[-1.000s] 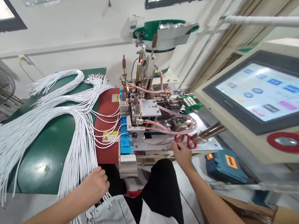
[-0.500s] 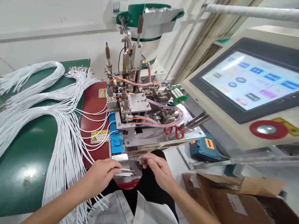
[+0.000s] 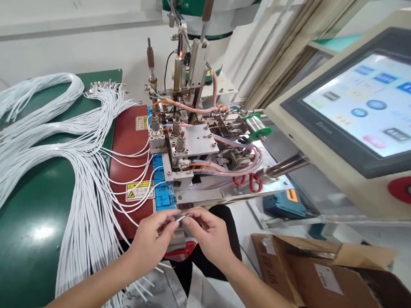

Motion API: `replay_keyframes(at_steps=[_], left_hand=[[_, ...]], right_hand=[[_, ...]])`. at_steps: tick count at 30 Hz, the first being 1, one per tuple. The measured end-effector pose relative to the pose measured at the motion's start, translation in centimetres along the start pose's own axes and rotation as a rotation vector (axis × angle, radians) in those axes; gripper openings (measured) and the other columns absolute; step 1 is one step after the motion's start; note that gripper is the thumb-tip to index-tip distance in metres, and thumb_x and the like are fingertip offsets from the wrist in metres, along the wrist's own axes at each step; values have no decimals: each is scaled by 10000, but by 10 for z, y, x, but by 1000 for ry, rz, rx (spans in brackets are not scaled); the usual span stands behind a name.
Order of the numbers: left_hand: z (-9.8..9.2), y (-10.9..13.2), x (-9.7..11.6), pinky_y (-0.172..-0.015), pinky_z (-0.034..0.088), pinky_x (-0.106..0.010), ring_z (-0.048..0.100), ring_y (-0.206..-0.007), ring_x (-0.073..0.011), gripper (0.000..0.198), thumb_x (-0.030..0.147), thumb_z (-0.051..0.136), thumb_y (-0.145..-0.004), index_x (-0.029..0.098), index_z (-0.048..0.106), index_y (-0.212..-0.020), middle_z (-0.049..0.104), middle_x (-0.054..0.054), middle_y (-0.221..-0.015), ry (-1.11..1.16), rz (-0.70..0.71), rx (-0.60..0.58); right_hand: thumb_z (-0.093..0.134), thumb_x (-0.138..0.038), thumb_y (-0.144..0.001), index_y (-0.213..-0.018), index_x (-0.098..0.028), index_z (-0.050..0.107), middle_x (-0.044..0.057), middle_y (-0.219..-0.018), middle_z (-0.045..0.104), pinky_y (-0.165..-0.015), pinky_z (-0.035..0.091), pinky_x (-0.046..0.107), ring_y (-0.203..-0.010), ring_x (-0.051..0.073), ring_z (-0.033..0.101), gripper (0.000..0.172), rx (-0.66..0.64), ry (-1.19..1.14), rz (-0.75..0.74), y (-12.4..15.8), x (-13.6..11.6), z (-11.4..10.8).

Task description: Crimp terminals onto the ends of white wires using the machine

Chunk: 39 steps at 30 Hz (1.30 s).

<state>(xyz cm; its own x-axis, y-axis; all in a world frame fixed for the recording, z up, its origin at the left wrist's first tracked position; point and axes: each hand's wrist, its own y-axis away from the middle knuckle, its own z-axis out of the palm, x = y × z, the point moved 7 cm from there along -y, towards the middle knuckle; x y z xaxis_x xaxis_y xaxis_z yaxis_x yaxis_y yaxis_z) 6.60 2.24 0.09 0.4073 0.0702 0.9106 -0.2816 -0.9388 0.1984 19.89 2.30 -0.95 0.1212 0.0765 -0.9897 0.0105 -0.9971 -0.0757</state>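
Just in front of the machine's near end, my left hand (image 3: 158,232) pinches a white cable (image 3: 180,218) close to its end. My right hand (image 3: 208,229) is closed at the cable's tip, thumb against fingers, and the two hands almost meet. What exactly lies at the tip is too small to make out. Beyond them runs a row of blue clamp blocks (image 3: 165,200) with several white cables leading into it. A large bundle of white cables (image 3: 89,204) drapes over the table on the left.
The soldering-type machine (image 3: 194,143) carries metal cylinders and a wire spool (image 3: 257,124). On the right juts a touchscreen panel (image 3: 374,100) with a red-ringed button. An opened cardboard box (image 3: 326,277) stands on the floor, lower right. Red-handled scissors (image 3: 255,182) lie by the panel's post.
My right hand has moved left to meet my left hand, which has come right and slightly up with the cable. The view has shifted, so the panel appears larger and farther right.
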Motion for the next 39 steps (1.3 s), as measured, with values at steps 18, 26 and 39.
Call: replay_keyframes(at_steps=[18, 26, 39], left_hand=[[-13, -5, 3, -711, 504, -276, 595, -791, -163, 194, 267, 574, -757, 223, 667, -921, 632, -48, -849, 73, 59, 172], [-16, -1, 11, -729, 500, -307, 605, -774, -170, 186, 265, 472, -833, 239, 644, -900, 645, -52, -854, -231, 222, 257], [-10, -1, 12, -681, 434, -246, 564, -719, -144, 273, 257, 371, -878, 171, 618, -797, 631, -31, -749, -149, 168, 93]], right_hand=[[548, -164, -774, -766, -183, 618, 33, -731, 606, -594, 465, 253, -654, 133, 564, 73, 92, 191, -248, -13, -36, 0], [464, -210, -828, -701, -179, 543, 8, -680, 547, -619, 435, 246, -654, 124, 526, 153, -22, 70, -88, -20, -23, 15], [558, -209, -755, -677, -178, 576, 9, -696, 557, -638, 421, 252, -670, 137, 535, 85, 13, -36, 30, -10, -12, 17]])
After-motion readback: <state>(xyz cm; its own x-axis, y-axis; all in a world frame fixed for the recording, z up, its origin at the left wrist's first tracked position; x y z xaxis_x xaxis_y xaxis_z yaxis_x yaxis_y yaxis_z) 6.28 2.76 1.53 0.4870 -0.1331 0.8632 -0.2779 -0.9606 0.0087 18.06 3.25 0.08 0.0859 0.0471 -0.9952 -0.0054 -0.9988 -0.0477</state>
